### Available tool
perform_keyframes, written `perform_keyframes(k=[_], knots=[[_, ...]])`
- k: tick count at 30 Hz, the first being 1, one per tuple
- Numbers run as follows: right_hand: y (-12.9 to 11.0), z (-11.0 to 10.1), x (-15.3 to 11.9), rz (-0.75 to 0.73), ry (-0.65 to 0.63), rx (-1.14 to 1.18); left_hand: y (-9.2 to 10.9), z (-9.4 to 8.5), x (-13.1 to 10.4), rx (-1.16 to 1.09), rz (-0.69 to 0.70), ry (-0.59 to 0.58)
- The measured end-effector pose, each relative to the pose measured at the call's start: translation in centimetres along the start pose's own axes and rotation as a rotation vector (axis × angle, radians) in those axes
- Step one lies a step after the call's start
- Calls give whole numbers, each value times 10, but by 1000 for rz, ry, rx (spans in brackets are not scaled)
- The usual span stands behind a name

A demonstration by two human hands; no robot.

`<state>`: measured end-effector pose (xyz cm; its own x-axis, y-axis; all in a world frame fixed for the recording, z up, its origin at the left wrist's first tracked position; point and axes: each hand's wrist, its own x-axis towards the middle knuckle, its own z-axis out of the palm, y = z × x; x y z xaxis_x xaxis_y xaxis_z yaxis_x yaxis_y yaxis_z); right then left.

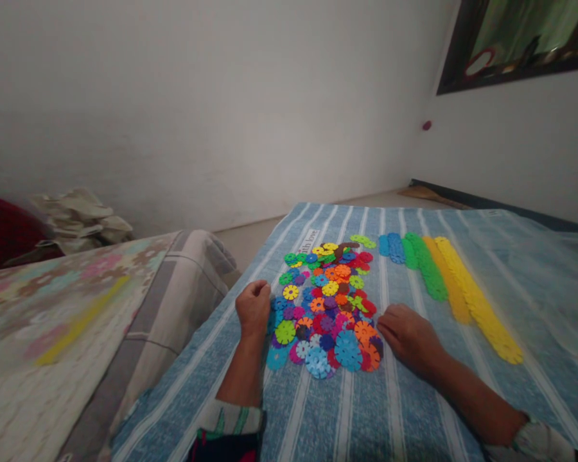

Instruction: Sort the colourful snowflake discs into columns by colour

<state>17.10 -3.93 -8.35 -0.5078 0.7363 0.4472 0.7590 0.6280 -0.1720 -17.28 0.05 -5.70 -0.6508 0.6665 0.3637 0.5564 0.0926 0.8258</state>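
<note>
Your left hand [253,309] curls beside the left edge of the multicoloured disc pile [330,301] on the striped cloth [318,417], your right hand [401,335] beside its right edge; whether either grasps anything, I cannot tell.

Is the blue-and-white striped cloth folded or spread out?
Spread out: the blue-and-white striped cloth lies broad and largely flat, its stripes in long lines, with a pile of multicoloured notched plastic discs on top.
</note>
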Motion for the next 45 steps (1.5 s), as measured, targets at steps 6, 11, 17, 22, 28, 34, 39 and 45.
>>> perform_keyframes(k=[6,11,17,22,28,34,39,45], knots=[[1,2,-1,-15,12,10,13,-1,-13,177,227,-236],[1,3,-1,-12,14,17,22,6,-29,292,445,-461],[2,6,-1,0,3,30,38,22,-44,285,640,-661],[2,7,-1,10,3,45,53,32,-50,390,614,-768],[1,6,0,-1,28,26,56,25,-51,412,627,-695],[3,8,0,-2,27,22,49,18,-45,526,659,-522],[2,7,2,-5,36,29,62,28,-34,686,639,-502],[1,8,2,8,49,29,76,52,-22,801,578,-498]])
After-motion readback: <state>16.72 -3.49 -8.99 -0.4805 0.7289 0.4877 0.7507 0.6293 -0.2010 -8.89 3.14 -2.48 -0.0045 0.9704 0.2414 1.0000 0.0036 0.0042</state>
